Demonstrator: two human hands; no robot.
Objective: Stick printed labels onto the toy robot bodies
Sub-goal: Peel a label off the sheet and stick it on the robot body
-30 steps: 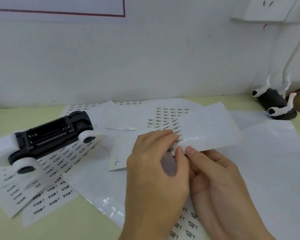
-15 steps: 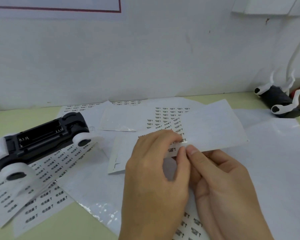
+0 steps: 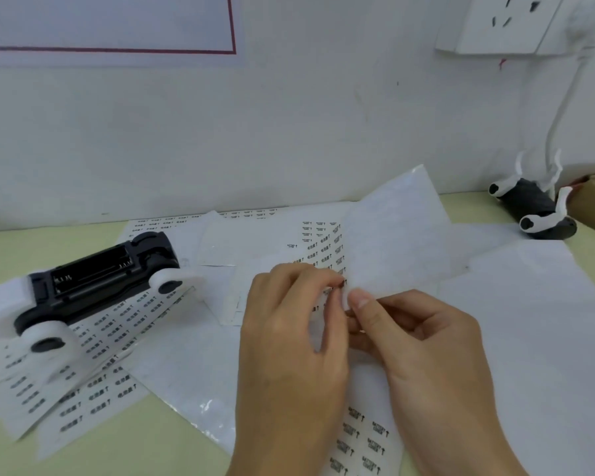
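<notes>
Pinching one label sheet [image 3: 397, 235] with left hand [image 3: 292, 341] and right hand [image 3: 423, 341]; two robot bodies [image 3: 93, 280] [image 3: 533, 211] flanking, on pale bench [image 3: 186, 451], white wall [image 3: 289, 132] beyond.

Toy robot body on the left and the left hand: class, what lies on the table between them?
Overlapping printed label sheets cover that stretch between body and left hand, in the head view.
</notes>
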